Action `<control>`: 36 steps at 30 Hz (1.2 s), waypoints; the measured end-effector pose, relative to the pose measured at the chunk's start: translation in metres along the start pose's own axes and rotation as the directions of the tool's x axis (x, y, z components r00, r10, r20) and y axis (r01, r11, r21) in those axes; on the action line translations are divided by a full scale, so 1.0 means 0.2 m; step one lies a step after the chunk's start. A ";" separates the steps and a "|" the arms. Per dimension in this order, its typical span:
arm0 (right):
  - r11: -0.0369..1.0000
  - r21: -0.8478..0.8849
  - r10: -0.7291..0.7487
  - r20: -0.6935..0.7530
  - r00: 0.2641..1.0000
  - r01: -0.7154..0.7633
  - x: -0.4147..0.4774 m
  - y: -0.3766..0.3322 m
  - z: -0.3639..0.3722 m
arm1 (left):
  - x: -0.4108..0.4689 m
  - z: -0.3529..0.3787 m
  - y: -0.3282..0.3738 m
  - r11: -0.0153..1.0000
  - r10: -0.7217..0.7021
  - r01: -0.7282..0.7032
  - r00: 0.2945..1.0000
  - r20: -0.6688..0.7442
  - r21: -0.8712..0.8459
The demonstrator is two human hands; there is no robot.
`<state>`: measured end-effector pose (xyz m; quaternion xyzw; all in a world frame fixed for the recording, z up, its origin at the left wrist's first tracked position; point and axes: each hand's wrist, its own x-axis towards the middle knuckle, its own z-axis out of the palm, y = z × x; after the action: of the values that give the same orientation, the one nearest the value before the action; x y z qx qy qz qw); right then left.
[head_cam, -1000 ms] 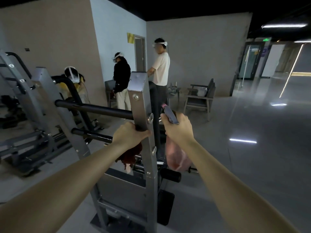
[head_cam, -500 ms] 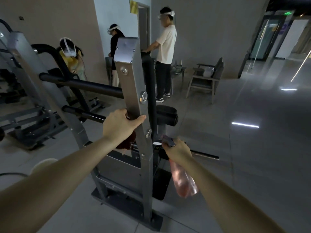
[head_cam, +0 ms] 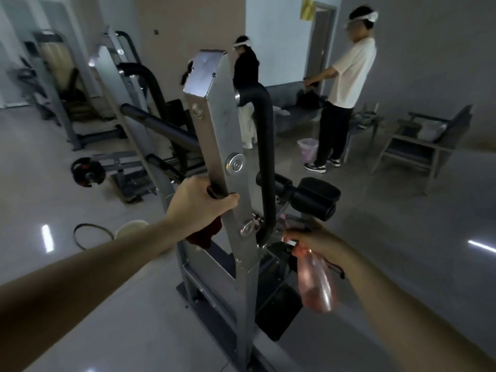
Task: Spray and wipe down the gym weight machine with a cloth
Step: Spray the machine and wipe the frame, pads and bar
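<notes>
At machine post [head_cam: 228,146] | left hand [head_cam: 198,208] grips cloth [head_cam: 206,233] | right hand [head_cam: 316,241] grips spray bottle [head_cam: 318,285]

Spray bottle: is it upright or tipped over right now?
Roughly upright, tilted: the spray bottle hangs below the right hand, trigger head up, base lowest.

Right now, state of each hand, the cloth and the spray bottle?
left hand, wrapped round the upright, holding the cloth on it.
cloth, bunched under the left hand, tail hanging below.
right hand, gripping the spray bottle.
spray bottle, held at its head, body hanging down.
</notes>
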<state>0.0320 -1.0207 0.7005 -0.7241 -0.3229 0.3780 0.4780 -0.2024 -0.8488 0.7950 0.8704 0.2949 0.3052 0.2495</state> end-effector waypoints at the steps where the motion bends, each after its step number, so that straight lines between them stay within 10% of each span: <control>1: 1.000 -0.016 0.008 0.031 0.999 -0.007 0.02 0.03 -0.04 | 0.00 0.01 0.01 1.000 -0.025 0.025 0.999 -0.022 0.006; 12: 0.999 -0.044 -0.016 0.298 0.954 0.031 0.33 0.07 -0.37 | -0.06 0.11 0.17 0.950 -0.285 0.303 0.940 -0.187 0.072; 25: 0.941 0.009 -0.284 0.566 0.774 0.338 0.44 -0.30 -0.59 | -0.11 0.39 0.53 0.759 -0.572 0.645 0.594 -0.565 -0.091; 36: 0.916 0.182 -0.387 0.635 0.669 0.358 0.39 -0.77 -0.53 | -0.04 0.39 0.63 0.601 -0.704 0.795 0.480 -0.523 -0.080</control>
<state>0.1464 -0.9519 0.8537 -0.4522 -0.6031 0.5094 0.4151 -0.1102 -0.9623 0.8156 0.5578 0.7254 0.3535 0.1943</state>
